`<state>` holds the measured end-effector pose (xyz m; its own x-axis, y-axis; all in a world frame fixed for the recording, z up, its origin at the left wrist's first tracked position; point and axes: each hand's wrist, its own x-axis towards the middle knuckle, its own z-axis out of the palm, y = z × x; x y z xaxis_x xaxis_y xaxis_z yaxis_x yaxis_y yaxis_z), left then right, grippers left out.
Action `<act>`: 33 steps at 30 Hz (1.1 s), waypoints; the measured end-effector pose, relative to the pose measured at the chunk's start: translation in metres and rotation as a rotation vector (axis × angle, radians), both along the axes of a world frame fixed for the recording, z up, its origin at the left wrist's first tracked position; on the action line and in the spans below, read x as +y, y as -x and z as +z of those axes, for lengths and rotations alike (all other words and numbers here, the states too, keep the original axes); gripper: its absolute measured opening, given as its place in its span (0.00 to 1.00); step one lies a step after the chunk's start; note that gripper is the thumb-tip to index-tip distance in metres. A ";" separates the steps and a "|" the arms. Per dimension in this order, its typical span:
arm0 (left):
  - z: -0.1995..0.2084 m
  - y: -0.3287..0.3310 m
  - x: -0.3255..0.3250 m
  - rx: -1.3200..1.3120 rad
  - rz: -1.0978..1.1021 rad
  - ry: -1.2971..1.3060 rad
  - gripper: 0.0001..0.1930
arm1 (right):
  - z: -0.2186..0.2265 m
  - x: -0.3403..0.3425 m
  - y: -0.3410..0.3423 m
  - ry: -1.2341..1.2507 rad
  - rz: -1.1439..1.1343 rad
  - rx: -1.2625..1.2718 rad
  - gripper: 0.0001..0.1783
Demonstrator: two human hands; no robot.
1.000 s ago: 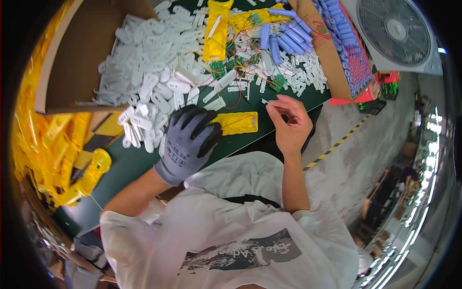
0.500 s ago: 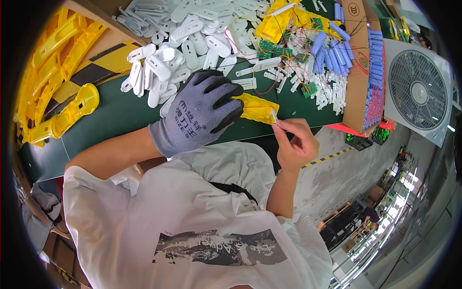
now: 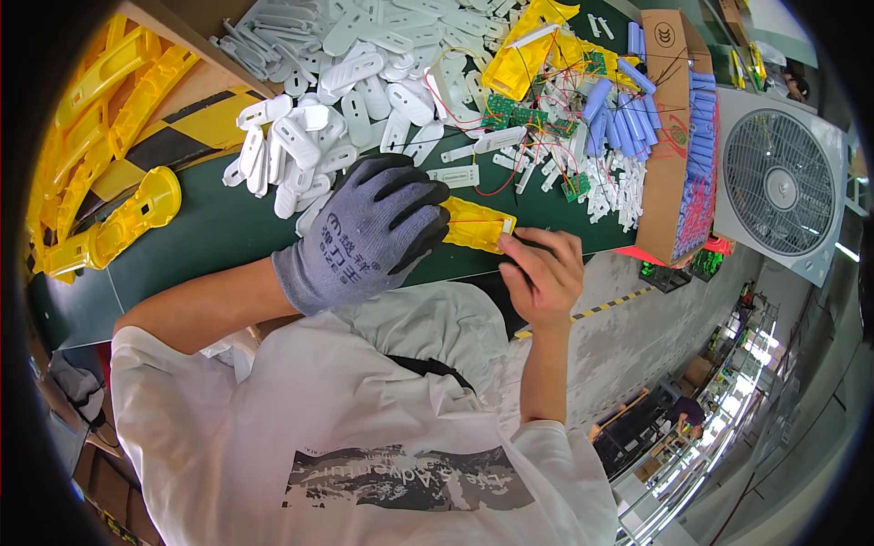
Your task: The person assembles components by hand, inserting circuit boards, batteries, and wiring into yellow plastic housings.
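My left hand (image 3: 369, 232), in a grey glove with black fingertips, is closed round a yellow plastic shell (image 3: 469, 227). The glove hides the shell's left part, and a thin red wire runs along its inside. At the shell's right end is a small white plastic piece (image 3: 507, 225). My bare right hand (image 3: 549, 273) has its fingers closed at this end, with the fingertips on the white piece's lower end. Whether they also grip the shell's rim is hard to see.
White oval covers (image 3: 296, 141) lie heaped beyond my left hand. Green circuit boards (image 3: 528, 116) with wires, blue cylindrical cells (image 3: 628, 118) and small white parts crowd the far right. A cardboard box (image 3: 666, 155), a fan (image 3: 780, 185) and yellow shells (image 3: 118, 227) flank the green table.
The white piece, held tilted above the shell's right end before, now lies lower against it. My right fingers have come down to the shell's end. The whole view has shifted slightly.
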<state>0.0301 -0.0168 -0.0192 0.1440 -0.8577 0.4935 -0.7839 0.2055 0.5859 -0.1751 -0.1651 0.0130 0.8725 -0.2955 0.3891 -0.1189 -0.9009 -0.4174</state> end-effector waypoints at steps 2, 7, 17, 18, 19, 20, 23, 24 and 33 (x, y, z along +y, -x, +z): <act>0.001 -0.001 0.002 -0.016 0.020 0.001 0.13 | 0.003 0.001 0.001 0.096 0.032 0.081 0.13; 0.000 -0.003 0.002 -0.014 -0.009 0.015 0.13 | 0.011 0.016 0.008 0.336 -0.021 0.251 0.20; 0.003 -0.009 0.004 0.028 -0.058 -0.011 0.15 | 0.003 0.010 0.001 -0.192 -0.204 -0.076 0.15; 0.003 -0.008 0.002 0.023 -0.062 0.003 0.15 | 0.004 0.014 0.000 -0.254 -0.270 -0.101 0.12; 0.003 -0.009 0.003 0.021 -0.066 0.002 0.15 | 0.003 0.015 -0.002 -0.255 -0.273 -0.104 0.12; 0.002 -0.010 0.003 0.034 -0.066 0.009 0.15 | 0.001 0.016 -0.004 -0.245 -0.299 -0.120 0.11; 0.001 -0.012 0.005 0.039 -0.067 0.032 0.15 | 0.002 0.017 -0.013 -0.245 -0.366 -0.185 0.08; -0.001 -0.012 0.005 0.035 -0.066 0.049 0.15 | 0.001 0.016 -0.014 -0.315 -0.408 -0.184 0.08; -0.008 0.000 0.008 -0.157 -0.298 0.107 0.12 | 0.048 0.018 -0.073 -0.449 -0.319 0.057 0.14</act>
